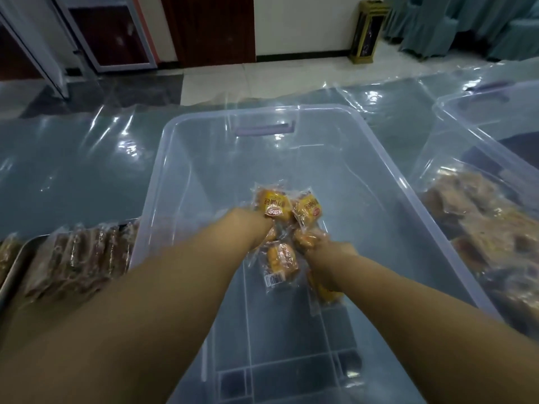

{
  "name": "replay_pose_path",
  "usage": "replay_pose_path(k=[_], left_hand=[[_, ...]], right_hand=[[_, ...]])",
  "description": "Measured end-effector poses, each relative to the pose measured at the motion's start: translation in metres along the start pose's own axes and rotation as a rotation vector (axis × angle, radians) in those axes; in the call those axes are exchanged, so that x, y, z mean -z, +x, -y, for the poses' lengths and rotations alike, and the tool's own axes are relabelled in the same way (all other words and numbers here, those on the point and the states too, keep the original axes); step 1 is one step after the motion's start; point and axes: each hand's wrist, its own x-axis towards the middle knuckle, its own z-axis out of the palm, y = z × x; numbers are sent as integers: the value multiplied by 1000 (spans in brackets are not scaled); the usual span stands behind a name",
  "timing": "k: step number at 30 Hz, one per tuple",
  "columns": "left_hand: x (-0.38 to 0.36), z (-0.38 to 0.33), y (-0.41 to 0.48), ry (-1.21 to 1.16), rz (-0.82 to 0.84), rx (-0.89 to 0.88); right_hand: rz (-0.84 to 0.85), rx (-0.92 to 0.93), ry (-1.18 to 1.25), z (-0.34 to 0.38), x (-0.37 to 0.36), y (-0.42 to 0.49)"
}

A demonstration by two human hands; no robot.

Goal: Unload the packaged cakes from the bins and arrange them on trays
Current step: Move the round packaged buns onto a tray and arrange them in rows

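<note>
Both my arms reach down into a clear plastic bin point(180, 158) in the middle of the view. My left hand point(256, 225) grips yellow packaged cakes point(274, 204) near the bin's floor. My right hand point(323, 252) holds more yellow packaged cakes point(307, 209), its fingers hidden among the wrappers. One packet point(281, 259) with a barcode lies between my wrists, and another packet point(328, 293) shows under my right forearm. A metal tray point(14, 266) at the left edge carries rows of brown packaged cakes point(84, 258).
A second clear bin point(455, 135) at the right holds a heap of brown packaged cakes point(493, 228). Glossy plastic sheeting point(73, 170) covers the table. Beyond it are a tiled floor, a dark door, a gold-and-black stand point(368, 30) and teal drapes point(466, 21).
</note>
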Motion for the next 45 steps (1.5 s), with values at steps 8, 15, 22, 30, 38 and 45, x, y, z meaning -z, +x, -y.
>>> replay_pose_path(k=[8,15,22,30,38,45], left_hand=[[-18,-4,10,-43,-12,82],[-22,-12,11,49,-37,56],[-9,-8,4,19,22,-63],[-27,-22,6,-314,104,-129],[-33,-28,13,-323,80,-49],[-34,-33,17,-369,91,-16]], right_hand=[[-14,11,-20,8,-11,1],[10,34,-49,6,-12,-2],[8,84,-136,9,-13,-6],[-106,-24,171,0,2,-6],[-235,-219,365,-14,2,21],[-125,-252,453,-13,-9,35]])
